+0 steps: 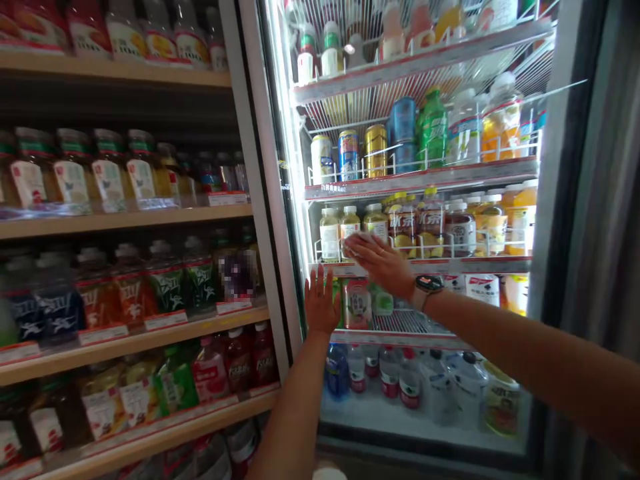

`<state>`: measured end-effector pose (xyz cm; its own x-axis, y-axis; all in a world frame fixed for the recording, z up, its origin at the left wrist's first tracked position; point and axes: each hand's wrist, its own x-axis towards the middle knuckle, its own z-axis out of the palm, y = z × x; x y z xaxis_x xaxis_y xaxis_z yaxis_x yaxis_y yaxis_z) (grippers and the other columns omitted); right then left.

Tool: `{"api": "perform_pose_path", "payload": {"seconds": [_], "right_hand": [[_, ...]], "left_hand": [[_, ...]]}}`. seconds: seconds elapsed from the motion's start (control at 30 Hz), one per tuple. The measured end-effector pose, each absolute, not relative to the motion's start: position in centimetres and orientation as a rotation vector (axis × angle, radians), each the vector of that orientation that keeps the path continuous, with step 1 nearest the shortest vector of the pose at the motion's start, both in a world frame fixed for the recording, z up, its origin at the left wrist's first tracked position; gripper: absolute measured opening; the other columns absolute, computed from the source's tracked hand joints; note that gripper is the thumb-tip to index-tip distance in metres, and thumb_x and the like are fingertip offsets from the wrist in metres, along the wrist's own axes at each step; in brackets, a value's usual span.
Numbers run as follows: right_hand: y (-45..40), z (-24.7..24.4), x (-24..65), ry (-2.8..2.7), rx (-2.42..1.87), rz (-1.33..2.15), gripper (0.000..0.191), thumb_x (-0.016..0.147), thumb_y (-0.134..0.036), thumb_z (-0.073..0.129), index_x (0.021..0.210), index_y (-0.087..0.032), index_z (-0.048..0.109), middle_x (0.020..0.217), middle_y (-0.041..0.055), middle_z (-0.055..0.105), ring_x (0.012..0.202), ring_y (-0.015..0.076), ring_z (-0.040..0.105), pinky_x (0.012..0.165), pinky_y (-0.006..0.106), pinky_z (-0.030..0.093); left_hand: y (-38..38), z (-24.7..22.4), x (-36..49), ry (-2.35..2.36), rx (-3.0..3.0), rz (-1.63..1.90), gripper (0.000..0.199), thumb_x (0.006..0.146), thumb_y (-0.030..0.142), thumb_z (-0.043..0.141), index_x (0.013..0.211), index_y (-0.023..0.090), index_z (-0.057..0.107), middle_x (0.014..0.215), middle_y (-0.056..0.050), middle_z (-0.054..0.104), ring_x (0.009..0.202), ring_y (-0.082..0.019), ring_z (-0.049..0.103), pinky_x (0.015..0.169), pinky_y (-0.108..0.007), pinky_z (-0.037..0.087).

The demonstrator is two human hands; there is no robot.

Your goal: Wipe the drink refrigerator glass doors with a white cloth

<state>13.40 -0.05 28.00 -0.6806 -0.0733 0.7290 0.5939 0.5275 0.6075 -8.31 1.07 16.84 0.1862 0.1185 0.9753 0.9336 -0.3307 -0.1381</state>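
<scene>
One white cloth [357, 243] lay bunched under the fingers of the right hand [381, 264], pressed against the glass door [549, 200] of a lit drinks cooler. Whether those fingers gripped the cloth, I could not tell. A watch [429, 285] sat on that wrist. The left hand [321, 301] was just below and to the left, flat on the same glass with its fingers spread upward and nothing in it. The hands were near each other but apart, and both were roughly level with the middle of the door.

Behind the glass, directly beyond the cloth, stood a row of gold-capped bottles [403, 223] on a wire-railed shelf. One shelf higher, still behind the door, were cans [349, 155] and a green bottle [433, 128]. Below the hands, at the bottom of the cooler, stood clear bottles with red labels [390, 373] beside large jugs [465, 390].

Left of the door ran wooden shelves [125, 223] lined with labelled drink bottles [107, 177] behind price tags [165, 321]. One label among them was blurred too heavily to read.
</scene>
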Motion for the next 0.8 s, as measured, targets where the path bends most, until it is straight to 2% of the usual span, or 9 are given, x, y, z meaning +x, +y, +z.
{"api": "perform_pose_path", "payload": {"seconds": [0.17,0.47,0.8], "right_hand": [[-0.2,23.1,12.7,-2.114,-0.359,-1.189,0.053,0.095,-0.006,0.043,0.146,-0.018,0.042,0.147,0.0068,0.05,0.142,0.0188,0.038,0.119,0.042,0.034],[-0.3,16.4,12.0,-2.215,-0.294,-1.185,0.048,0.096,-0.01,0.044,0.144,-0.016,0.045,0.145,0.0075,0.053,0.136,0.0157,0.046,0.117,0.039,0.038],[-0.1,14.5,11.7,-2.245,-0.3,-1.064,0.046,0.096,-0.013,0.049,0.141,-0.017,0.049,0.14,0.0059,0.058,0.135,0.0124,0.046,0.118,0.035,0.035]], "left_hand": [[1.2,16.8,-8.4,-1.016,-1.611,-1.238,0.066,0.097,0.025,0.042,0.156,0.023,0.012,0.161,-0.01,0.02,0.15,-0.026,0.014,0.121,-0.05,0.024],[1.4,16.8,-8.4,-1.014,-1.59,-1.238,0.065,0.097,0.026,0.042,0.155,0.022,0.014,0.161,-0.01,0.022,0.15,-0.025,0.013,0.121,-0.05,0.025],[1.6,16.7,-8.5,-1.023,-1.609,-1.246,0.063,0.097,0.027,0.042,0.155,0.023,0.017,0.16,-0.011,0.026,0.151,-0.025,0.013,0.12,-0.05,0.025]]}}
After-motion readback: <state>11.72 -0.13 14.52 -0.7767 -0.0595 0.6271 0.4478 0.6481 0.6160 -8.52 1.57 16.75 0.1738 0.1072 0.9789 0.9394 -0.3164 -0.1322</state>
